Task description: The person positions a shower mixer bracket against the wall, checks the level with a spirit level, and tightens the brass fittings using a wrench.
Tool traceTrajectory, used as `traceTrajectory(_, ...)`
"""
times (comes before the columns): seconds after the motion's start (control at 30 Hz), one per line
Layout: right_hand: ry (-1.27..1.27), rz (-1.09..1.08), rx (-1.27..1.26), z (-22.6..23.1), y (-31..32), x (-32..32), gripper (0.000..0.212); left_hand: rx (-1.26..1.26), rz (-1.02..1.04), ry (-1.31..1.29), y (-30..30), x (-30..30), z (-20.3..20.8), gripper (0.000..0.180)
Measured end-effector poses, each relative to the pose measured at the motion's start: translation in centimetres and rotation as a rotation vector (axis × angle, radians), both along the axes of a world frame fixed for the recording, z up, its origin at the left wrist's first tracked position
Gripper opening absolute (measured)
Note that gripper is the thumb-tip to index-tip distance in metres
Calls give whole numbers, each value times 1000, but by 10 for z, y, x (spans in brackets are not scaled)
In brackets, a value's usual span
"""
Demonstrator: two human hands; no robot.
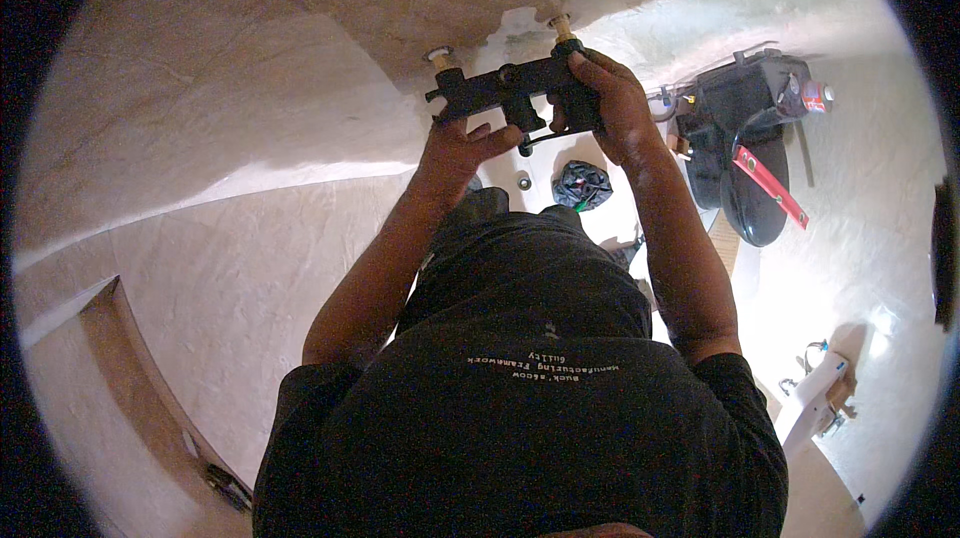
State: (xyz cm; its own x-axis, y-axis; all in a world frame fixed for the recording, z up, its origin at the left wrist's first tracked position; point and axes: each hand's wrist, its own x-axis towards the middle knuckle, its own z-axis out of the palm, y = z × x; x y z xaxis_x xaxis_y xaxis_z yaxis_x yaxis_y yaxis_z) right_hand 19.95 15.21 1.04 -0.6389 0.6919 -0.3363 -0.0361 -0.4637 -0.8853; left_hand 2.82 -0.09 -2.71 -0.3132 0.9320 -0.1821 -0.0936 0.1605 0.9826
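A black wall-mount mixer valve [510, 88] is held up against the tiled wall in both hands. Its two inlet ends meet two brass fittings that stick out of the wall, the left fitting [440, 60] and the right fitting [562, 28]. My left hand [462, 146] grips the mixer from below at its left part, thumb stretched along the underside. Around its right end my right hand [612, 103] is closed, thumb near the right inlet. Whether the inlets are threaded onto the fittings, I cannot tell.
Below the mixer a crumpled black plastic bag [582, 186] lies near a drain [524, 181]. A black toilet [745, 138] stands to the right, a red spirit level [770, 188] across it and a can [815, 96] on top. Further right is a white basin [815, 398]. A recessed niche [150, 368] opens at lower left.
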Motion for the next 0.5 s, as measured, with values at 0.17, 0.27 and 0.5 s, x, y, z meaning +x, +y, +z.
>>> traceTrajectory(0.17,4,-10,-1,0,1,0,43,29,-27,-80,3,-5,-20,92)
traceTrajectory(0.27,42,12,-48,-2,2,1,47,68,-56,-111,8,-1,-21,93)
traceTrajectory(0.5,-10,-40,-9,1,-3,2,48,128,-28,-44,12,7,-28,82)
